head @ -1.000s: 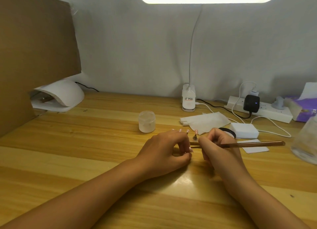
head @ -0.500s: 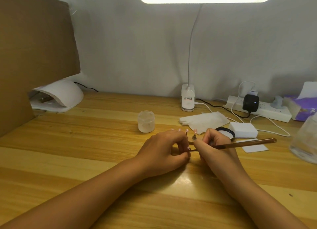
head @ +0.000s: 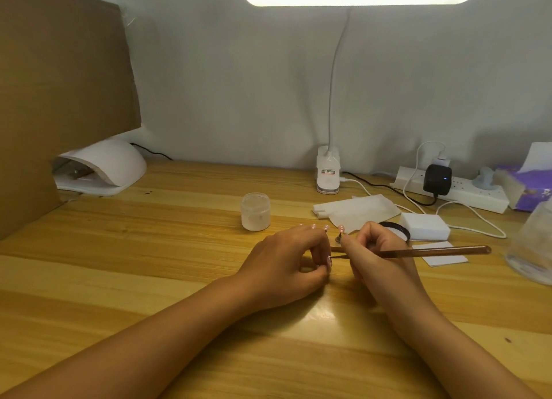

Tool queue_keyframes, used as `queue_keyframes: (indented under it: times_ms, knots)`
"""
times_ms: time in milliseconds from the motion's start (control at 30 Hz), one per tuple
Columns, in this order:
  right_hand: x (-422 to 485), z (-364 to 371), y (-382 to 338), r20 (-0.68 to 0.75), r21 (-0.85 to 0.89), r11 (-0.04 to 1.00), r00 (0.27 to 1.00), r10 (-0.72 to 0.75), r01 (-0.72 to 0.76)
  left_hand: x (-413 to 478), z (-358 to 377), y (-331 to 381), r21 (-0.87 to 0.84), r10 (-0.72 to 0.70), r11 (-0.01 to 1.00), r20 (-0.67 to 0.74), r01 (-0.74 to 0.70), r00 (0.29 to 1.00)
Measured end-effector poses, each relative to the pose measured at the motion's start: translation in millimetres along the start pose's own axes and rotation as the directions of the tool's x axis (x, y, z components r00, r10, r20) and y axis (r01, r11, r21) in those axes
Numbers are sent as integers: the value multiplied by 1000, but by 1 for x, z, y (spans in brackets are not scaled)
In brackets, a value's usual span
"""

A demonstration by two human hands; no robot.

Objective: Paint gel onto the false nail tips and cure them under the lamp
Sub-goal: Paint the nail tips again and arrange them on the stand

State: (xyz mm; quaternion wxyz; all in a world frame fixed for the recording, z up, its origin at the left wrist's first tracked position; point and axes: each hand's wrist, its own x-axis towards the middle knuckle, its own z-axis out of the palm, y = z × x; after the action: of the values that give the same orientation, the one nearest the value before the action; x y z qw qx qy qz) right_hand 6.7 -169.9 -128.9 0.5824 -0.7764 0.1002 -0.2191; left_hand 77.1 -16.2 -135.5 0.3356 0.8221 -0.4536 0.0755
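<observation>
Painting is happening: left hand is pinching a tip over the counter, right hand is gripping the brush, bristles seemingly touching it. Next move is calling for steady strokes, then the cure lamp far left.

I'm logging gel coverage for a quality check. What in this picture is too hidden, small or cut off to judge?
- Nail tip, head view: pinched by the left hand; too small to tell its gel coverage.
- Brush bristles: tiny, close against the right hand that grips it.
- Curing lamp interior: shadowed, partly behind the cardboard.
- Clear container: cut off by the right edge.
</observation>
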Motion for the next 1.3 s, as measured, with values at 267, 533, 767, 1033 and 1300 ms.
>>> queue_keyframes:
  times_ms: [267, 533, 767, 1033, 1300]
  knots:
    - [-3, 1, 1, 47, -69, 997, 998, -43, 46, 1, 1, -2, -34, 0, 999, -16, 0, 1000]
    - [0, 1, 2, 37, -136, 989, 998, -55, 60, 1, 1, -1, -61, -6, 998, -12, 5, 1000]
    - [-1, -2, 0, -34, 26, 998, 998, -54, 55, 3, 0, -3, -111, -3, 994, 0, 3, 1000]
    - [-3, -6, -7, 16, 272, 962, 1000, 7, -11, 4, 0, -4, -227, -41, 973, 4, 41, 999]
    - [-4, -5, -7, 27, 184, 982, 999, 32, -37, 4, -1, -1, -193, -29, 981, -51, 19, 998]
